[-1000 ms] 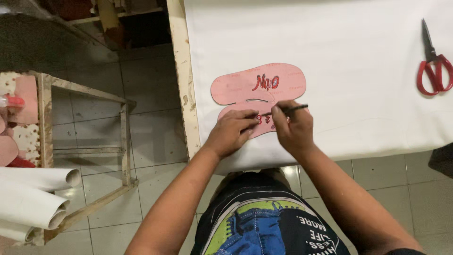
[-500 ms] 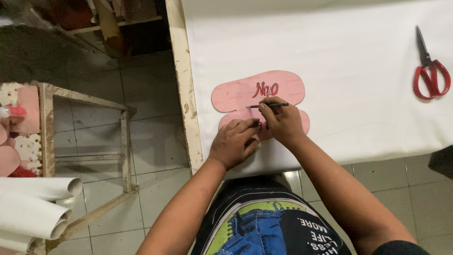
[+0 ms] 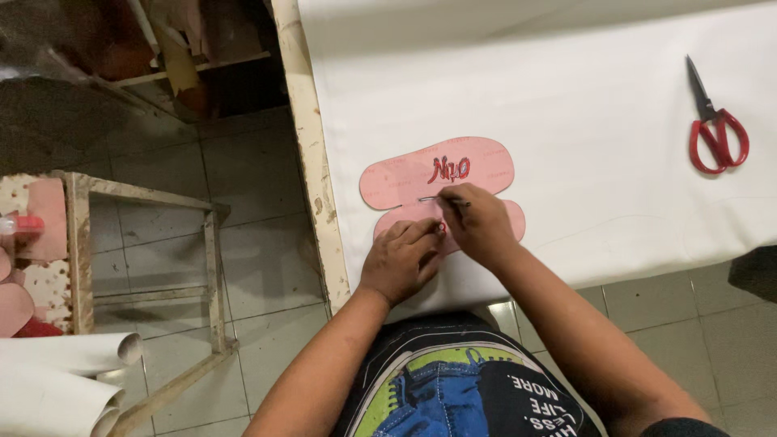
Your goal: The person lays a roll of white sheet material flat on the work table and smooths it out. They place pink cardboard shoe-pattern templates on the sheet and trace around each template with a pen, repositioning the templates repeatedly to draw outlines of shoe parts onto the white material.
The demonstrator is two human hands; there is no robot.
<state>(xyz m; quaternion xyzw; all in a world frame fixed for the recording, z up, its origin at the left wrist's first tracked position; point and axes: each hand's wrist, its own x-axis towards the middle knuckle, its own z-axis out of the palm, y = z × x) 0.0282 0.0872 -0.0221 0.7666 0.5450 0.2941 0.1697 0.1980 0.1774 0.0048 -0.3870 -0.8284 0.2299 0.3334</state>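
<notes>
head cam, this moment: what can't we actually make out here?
- Lower pink sole pattern: head view, mostly covered by the left hand and right hand.
- Pen: only the tip end shows; the right hand's grip hides the rest.
- White rolls: cut off by the left and bottom edges.
- Dark thing at right: cut by the frame edge, unidentifiable.

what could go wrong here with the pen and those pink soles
The left hand pins only the near pink sole; the far pink sole lies loose and might slide. The right hand holds the pen close to the red marking, so it may smear it. The scissors lie open-bladed on the white sheet.
</notes>
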